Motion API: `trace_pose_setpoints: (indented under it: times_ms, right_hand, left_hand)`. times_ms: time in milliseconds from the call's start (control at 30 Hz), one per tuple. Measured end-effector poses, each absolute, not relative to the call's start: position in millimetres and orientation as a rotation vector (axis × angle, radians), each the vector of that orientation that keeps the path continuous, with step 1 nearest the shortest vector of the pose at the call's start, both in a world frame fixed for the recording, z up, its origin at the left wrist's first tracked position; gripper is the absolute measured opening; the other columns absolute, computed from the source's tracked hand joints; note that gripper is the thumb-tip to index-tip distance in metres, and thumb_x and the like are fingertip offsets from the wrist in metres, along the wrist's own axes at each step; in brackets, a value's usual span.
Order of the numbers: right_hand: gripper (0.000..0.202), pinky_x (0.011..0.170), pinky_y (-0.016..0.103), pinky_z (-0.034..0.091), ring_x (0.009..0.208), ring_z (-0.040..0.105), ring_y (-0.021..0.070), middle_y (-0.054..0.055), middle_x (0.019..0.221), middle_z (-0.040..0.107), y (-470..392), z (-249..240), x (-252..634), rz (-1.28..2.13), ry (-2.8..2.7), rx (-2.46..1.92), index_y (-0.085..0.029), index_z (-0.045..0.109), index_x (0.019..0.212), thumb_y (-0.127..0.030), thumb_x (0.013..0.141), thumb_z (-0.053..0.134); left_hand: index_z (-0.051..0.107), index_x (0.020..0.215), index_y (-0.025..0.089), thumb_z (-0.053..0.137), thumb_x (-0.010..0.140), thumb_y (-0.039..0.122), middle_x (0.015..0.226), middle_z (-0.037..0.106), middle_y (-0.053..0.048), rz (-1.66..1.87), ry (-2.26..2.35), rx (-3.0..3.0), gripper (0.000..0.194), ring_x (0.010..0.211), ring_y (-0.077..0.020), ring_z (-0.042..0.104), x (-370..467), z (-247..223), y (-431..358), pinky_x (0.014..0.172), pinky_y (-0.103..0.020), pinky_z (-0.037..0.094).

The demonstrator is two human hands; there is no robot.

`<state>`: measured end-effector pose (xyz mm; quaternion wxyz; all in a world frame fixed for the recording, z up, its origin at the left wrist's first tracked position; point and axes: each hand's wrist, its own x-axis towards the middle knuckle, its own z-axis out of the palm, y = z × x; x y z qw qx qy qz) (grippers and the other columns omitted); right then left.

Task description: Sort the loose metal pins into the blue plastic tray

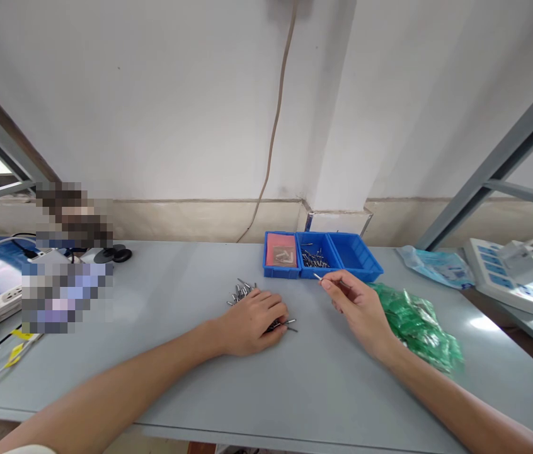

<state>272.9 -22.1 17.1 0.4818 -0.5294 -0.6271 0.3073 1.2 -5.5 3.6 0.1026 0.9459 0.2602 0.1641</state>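
My left hand [253, 321] rests on the grey table, its fingers curled over several thin metal pins that poke out past the thumb and fingertips. Beside its knuckles lies a small pile of the same metal pins [240, 292], partly hidden by the hand. My right hand [352, 307] pinches one slim silvery metal pin [317, 277] between thumb and forefinger, just in front of the blue bins. More pins lie in the middle blue bin [319, 268]. The left blue bin [281, 273] holds a reddish card and a clear bag of small parts.
Right of the middle one is another blue bin [358, 258]. Green plastic bags [420, 328] lie beside my right forearm. Farther right are a light blue packet [436, 266] and a power strip [507, 277]. Cables and a blurred-out area fill the left end.
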Motion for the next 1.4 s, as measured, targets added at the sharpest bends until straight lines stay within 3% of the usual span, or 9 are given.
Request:
trace_pose_setpoints:
  times_ms: [1400]
  right_hand:
    - [0.034, 0.061, 0.03, 0.042, 0.072, 0.058, 0.0184, 0.003, 0.088, 0.07, -23.8, 18.9, 271.7, 0.716, -1.567, -1.312, -0.023, 0.071, 0.095, -0.056, 0.101, 0.063]
  left_hand:
    - [0.055, 0.103, 0.021, 0.055, 0.105, 0.027, 0.101, 0.064, -0.003, 0.496, 0.755, 2.798, 0.006, 0.093, -0.0201, 0.06, 1.5, 4.5, -5.6, 0.085, -0.036, 0.039]
